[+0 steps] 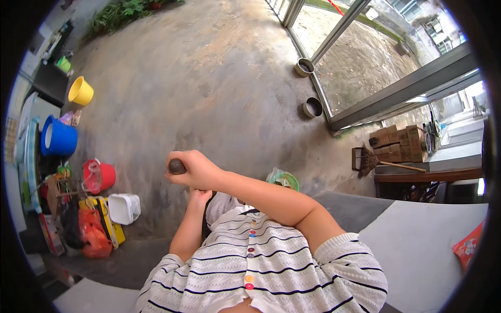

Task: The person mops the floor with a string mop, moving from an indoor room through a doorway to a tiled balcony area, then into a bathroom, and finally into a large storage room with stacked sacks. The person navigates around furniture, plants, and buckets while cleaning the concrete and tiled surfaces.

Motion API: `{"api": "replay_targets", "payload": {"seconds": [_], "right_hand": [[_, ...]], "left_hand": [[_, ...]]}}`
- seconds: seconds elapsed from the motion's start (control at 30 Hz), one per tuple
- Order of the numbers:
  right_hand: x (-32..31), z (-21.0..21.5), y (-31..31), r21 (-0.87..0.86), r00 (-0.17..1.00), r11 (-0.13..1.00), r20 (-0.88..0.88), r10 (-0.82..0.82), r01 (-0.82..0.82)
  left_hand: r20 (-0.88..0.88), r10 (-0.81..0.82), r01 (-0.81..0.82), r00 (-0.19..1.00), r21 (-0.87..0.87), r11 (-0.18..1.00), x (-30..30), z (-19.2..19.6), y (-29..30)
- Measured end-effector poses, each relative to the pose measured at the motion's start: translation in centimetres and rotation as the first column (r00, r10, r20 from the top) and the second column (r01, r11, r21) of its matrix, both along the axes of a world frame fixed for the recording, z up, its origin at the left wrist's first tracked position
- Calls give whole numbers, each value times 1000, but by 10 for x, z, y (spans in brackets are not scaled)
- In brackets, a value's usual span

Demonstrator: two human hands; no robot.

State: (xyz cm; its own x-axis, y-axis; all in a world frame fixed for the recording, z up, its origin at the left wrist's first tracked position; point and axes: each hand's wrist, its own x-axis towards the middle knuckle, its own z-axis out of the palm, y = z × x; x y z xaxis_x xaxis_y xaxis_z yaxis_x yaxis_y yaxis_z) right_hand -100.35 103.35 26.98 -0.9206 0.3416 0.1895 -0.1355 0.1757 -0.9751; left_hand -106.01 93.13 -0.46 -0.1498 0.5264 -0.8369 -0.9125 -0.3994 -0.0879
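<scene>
Out in front of the striped shirt [250,261], a dark round thing [177,166] pokes out of the right hand [192,168]. The fingers curl tight around it, so only its round end shows. The left hand [201,194] is just under the right one. Its fingers are partly hidden, so I can't tell if they hold anything.

Just past the right forearm sits a green tub [295,182] with a clear plastic bag and some dark stuff in it. The arm hides part of the tub. Over to the left, a white tub [124,209] shows its white inside. Near it is a red bucket [108,176] with something see-through at its mouth. Farther left are a big blue bucket [67,137] and a yellow bucket [81,92]. Two round pots [313,108] stand by the glass door [334,55], and they look dark inside.

A red plastic bag [95,237] and the white tub cover part of a yellow box [116,233]. On the right, a broom [370,159] is next to a dustpan [356,159], near brown boxes [399,143]. A red packet [468,245] lies on a pale top [417,250] at the far right. Green plants [117,15] grow at the top left.
</scene>
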Motion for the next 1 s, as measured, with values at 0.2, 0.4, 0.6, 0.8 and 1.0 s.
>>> {"api": "replay_targets", "payload": {"seconds": [0.2,0.4,0.6,0.8,1.0], "right_hand": [[25,-10,122,-335,983,931,152,-102,148],[91,-47,223,-466,916,790,168,-364,400],[176,-77,300,-365,699,607,221,-680,706],[270,-61,320,-406,360,241,248,-899,882],[346,-36,294,-308,-104,-181,251,-962,934]], "left_hand": [[17,-110,111,994,-183,977,-17,-19,89],[-90,-341,316,936,-216,924,-10,-50,200],[-22,-630,607,777,-243,757,31,-78,330],[42,-884,856,465,-275,438,123,-76,427],[-28,-997,977,71,-198,75,240,-81,482]]}}
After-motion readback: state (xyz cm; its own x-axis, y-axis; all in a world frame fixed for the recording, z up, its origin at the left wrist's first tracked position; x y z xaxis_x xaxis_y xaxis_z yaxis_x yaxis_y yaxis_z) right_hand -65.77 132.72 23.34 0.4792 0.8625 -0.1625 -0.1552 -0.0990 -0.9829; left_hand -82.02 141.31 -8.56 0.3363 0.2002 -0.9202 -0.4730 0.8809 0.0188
